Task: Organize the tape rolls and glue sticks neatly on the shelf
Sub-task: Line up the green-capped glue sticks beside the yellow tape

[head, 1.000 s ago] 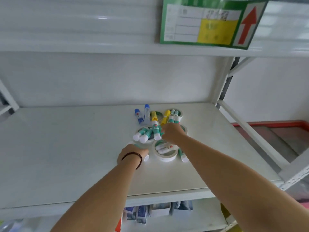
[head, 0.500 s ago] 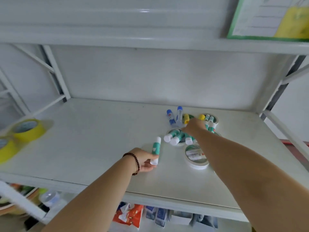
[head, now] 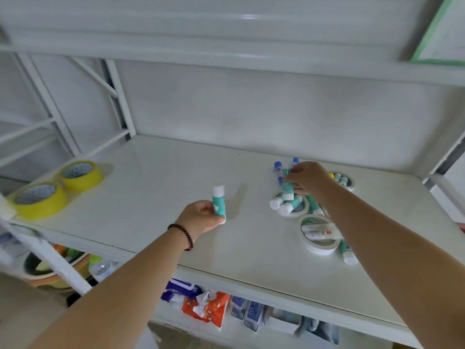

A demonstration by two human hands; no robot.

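Left hand pinches a teal glue stick by its lower half, holding it upright over the open middle of the white shelf, white cap up. Dark bead bracelet on that wrist.

Right hand closed round a second teal stick, lifted just above the pile at the shelf's right. The pile: teal sticks with white caps lying across a white tape roll, two blue-capped sticks behind, a yellow-capped one partly hidden by the hand. Nearer the front edge, another white tape roll with small tubes inside; one teal stick just beside it.

Two yellow tape rolls sit touching at the far left, well apart from the pile.
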